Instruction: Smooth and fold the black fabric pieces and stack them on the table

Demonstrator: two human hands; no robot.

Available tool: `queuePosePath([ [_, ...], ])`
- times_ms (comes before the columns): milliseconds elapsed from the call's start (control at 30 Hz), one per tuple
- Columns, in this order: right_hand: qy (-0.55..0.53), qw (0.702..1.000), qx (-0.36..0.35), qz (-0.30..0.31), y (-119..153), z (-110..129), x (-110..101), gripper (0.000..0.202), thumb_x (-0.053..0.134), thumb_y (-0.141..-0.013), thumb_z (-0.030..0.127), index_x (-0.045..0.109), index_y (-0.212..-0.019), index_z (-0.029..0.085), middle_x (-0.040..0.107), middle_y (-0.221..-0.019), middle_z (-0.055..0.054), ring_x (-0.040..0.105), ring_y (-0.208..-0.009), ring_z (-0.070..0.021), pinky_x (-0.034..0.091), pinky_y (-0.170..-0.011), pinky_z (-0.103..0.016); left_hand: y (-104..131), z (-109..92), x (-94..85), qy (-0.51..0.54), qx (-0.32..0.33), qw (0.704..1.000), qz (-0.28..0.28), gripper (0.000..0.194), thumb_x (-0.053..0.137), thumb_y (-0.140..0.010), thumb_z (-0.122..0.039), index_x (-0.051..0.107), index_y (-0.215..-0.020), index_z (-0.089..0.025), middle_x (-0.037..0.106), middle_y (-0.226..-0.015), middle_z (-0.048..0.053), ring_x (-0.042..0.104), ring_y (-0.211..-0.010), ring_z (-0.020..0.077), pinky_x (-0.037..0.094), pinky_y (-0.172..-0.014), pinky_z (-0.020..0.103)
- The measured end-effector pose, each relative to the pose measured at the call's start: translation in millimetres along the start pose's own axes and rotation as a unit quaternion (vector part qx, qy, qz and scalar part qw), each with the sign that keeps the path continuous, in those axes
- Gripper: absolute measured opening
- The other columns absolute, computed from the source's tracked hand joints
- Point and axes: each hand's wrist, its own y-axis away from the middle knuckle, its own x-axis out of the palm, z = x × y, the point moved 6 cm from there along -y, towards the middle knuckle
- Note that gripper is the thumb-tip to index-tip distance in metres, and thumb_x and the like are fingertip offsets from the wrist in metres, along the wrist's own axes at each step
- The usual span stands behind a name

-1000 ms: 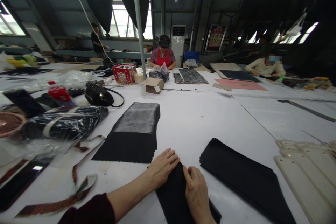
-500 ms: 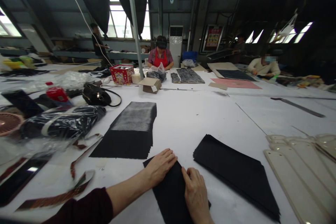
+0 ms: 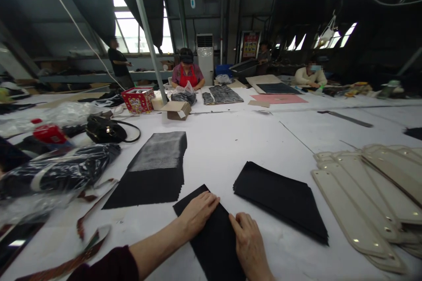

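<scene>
A black fabric piece [image 3: 216,237], perhaps a thin stack, lies slanted on the white table in front of me. My left hand [image 3: 199,211] rests flat across its upper part, fingers stretched out and close together. At its right edge, my right hand [image 3: 249,239] has curled fingers, with the thumb along the edge; the fingertips' undersides are hidden. A neat stack of black panels [image 3: 280,199] lies to the right of my right hand. Beyond my left hand is a fanned-out set of black pieces [image 3: 151,184], its far half greyish.
Beige panels with metal eyelets [image 3: 356,210] overlap at the right. On the left are a plastic-wrapped black bundle [image 3: 62,167], a black handbag [image 3: 105,129] and brown strips [image 3: 89,246]. A metal pole [image 3: 148,30] rises beyond, near a red box [image 3: 136,99]. Several people work farther back.
The view has turned to the right and tilted up slightly, bringing more beige panels into sight. Both hands stay on the black fabric piece, whose far corner now shows more beyond my left fingers.
</scene>
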Motion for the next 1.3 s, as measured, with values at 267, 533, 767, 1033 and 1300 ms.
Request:
queuePosePath([
  [267, -0.023, 1.000, 0.007, -0.004, 11, -3, -18, 0.034, 0.038, -0.089, 0.004, 0.057, -0.113, 0.018, 0.052, -0.089, -0.005, 0.048, -0.081, -0.0186, 0.039, -0.072, -0.032, -1, -15, -7.3, -0.009, 0.028, 0.999, 0.016, 0.054, 0.043, -0.086, -0.005, 0.040, -0.137, -0.020, 0.052, -0.126, 0.008, 0.045, -0.121, 0.0214, 0.030, -0.110, 0.038],
  [533, -0.031, 0.999, 0.018, 0.022, 21, -6, -30, 0.030, 0.044, -0.088, 0.004, 0.059, -0.111, 0.018, 0.052, -0.088, -0.004, 0.047, -0.082, -0.0184, 0.039, -0.072, -0.032, 0, -27, -2.0, -0.020, 0.029, 0.998, 0.045, 0.070, 0.045, -0.082, 0.000, 0.031, -0.143, -0.030, 0.047, -0.131, 0.009, 0.047, -0.120, 0.0234, 0.040, -0.102, 0.039],
  [767, -0.035, 0.999, 0.015, 0.036, 29, -9, -39, 0.030, 0.047, -0.087, 0.003, 0.058, -0.110, 0.018, 0.052, -0.089, -0.004, 0.046, -0.083, -0.0183, 0.038, -0.074, -0.032, -5, -44, -9.1, -0.006, 0.057, 0.997, 0.044, 0.057, 0.045, -0.086, -0.004, 0.038, -0.140, -0.022, 0.050, -0.129, 0.009, 0.044, -0.122, 0.0228, 0.032, -0.108, 0.039],
  [1033, 0.004, 0.999, 0.016, 0.039, 39, -10, -42, 0.033, 0.048, -0.085, 0.001, 0.057, -0.112, 0.018, 0.054, -0.092, -0.004, 0.047, -0.086, -0.0192, 0.038, -0.079, -0.033, -3, -57, 4.9, -0.038, 0.053, 0.997, 0.052, 0.071, 0.045, -0.087, -0.004, 0.023, -0.146, -0.038, 0.046, -0.131, 0.008, 0.045, -0.121, 0.0246, 0.038, -0.102, 0.040],
  [1300, 0.032, 0.999, 0.030, 0.016, 53, -9, -55, 0.039, 0.047, -0.081, -0.001, 0.056, -0.114, 0.018, 0.057, -0.094, -0.004, 0.049, -0.087, -0.0198, 0.037, -0.078, -0.035, -6, -66, 1.2, -0.042, 0.081, 0.995, 0.049, 0.061, 0.046, -0.091, -0.012, 0.028, -0.145, -0.034, 0.046, -0.133, 0.007, 0.043, -0.120, 0.0239, 0.028, -0.107, 0.042],
])
